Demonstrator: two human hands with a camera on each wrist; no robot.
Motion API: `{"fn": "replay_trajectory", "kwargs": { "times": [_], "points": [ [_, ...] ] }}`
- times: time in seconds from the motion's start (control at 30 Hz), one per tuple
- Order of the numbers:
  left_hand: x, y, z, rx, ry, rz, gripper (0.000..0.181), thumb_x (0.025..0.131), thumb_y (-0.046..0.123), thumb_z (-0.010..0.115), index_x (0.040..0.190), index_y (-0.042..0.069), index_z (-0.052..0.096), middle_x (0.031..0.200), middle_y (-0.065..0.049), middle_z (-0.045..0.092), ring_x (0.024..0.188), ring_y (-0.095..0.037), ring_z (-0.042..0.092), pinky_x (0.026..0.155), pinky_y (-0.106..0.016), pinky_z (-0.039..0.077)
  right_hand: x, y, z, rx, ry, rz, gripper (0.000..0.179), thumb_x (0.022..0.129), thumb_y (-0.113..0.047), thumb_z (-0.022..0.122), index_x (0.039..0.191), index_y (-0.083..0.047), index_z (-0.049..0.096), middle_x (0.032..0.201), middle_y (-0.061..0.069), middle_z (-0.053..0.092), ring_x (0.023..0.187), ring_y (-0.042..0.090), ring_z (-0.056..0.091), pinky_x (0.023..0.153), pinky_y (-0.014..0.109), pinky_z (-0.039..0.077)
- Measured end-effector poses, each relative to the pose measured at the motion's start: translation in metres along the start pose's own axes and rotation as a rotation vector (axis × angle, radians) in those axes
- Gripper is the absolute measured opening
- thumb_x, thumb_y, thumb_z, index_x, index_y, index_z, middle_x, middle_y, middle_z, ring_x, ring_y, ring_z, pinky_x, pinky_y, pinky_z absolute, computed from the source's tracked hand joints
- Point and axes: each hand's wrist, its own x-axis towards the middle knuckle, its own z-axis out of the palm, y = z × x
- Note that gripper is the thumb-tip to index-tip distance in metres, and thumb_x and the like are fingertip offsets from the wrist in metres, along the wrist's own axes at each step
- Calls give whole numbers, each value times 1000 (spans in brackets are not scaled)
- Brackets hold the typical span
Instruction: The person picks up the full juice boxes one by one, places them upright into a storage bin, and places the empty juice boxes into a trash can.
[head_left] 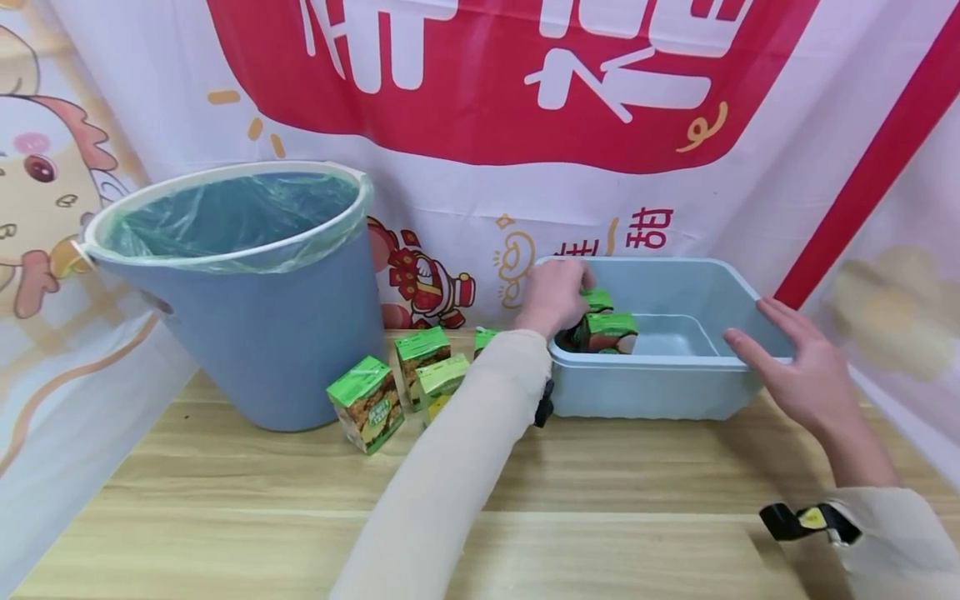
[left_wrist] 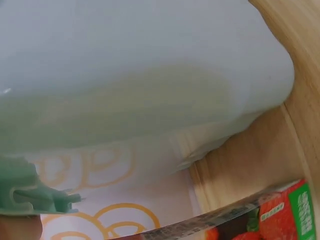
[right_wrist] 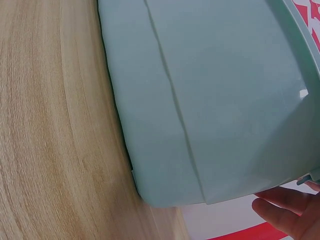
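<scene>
A pale blue-green plastic tub (head_left: 637,387) is at the back right of the table. Inside its left end are two boxes with green tops, the nearer one a small carton (head_left: 611,332). My left hand (head_left: 553,292) grips the tub's left end at the rim; its fingertips are mostly hidden. At the other end my right hand (head_left: 806,362) holds the rim, thumb over the top, with fingers (right_wrist: 282,200) outside below the edge in the right wrist view. A strawberry-printed carton (left_wrist: 280,215) shows near the tub in the left wrist view.
Left stands a blue-grey bin (head_left: 277,325) lined with a green bag. Between bin and tub are several small cartons, including a brown-printed carton (head_left: 367,404) and a yellow-green carton (head_left: 441,377). A printed cloth (head_left: 465,192) hangs behind the wooden table (head_left: 225,517).
</scene>
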Motion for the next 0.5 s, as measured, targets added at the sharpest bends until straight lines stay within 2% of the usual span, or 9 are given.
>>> {"fn": "replay_trajectory", "kwargs": {
  "times": [0.07, 0.13, 0.2, 0.37, 0.43, 0.5],
  "points": [
    [0, 1, 0, 45, -5, 10, 30, 93, 11, 73, 120, 23, 80, 123, 7, 78, 122, -16, 70, 111, -35, 50, 0, -1, 0, -2, 0, 0, 80, 104, -51, 57, 169, -17, 27, 177, 20, 21, 160, 56, 17, 111, 87, 23],
    [-1, 0, -1, 19, 3, -3, 32, 92, 7, 72, 119, 22, 80, 123, 6, 79, 123, -17, 70, 113, -35, 50, 0, -1, 0, -4, -4, 4, 80, 104, -51, 57, 170, -17, 26, 177, 20, 21, 160, 57, 17, 111, 87, 24],
    [-2, -1, -1, -66, 24, -46, 34, 90, 5, 73, 120, 21, 80, 120, 5, 80, 121, -16, 70, 112, -33, 50, 1, -2, 1, -1, -8, 4, 80, 104, -51, 57, 170, -17, 26, 177, 20, 20, 160, 57, 16, 111, 87, 24],
    [-6, -4, -2, -383, 77, -151, 29, 91, 13, 82, 119, 19, 78, 108, 4, 78, 106, -14, 70, 100, -30, 53, 1, -3, 1, 2, -4, 0, 80, 104, -51, 57, 169, -17, 27, 177, 20, 21, 160, 56, 16, 112, 87, 22],
    [-8, -5, -1, -478, 93, -167, 29, 89, 18, 86, 117, 19, 79, 105, 5, 78, 102, -13, 70, 99, -31, 53, 1, -2, 0, 3, -3, 4, 80, 104, -51, 57, 169, -17, 27, 177, 20, 21, 160, 56, 16, 112, 87, 22],
    [-11, -5, 0, -529, 109, -160, 28, 89, 21, 87, 116, 20, 79, 104, 6, 80, 100, -11, 71, 101, -31, 51, 0, -1, 0, 3, -3, 8, 80, 104, -51, 57, 170, -17, 26, 177, 20, 21, 160, 56, 16, 112, 87, 22]
  ]
}}
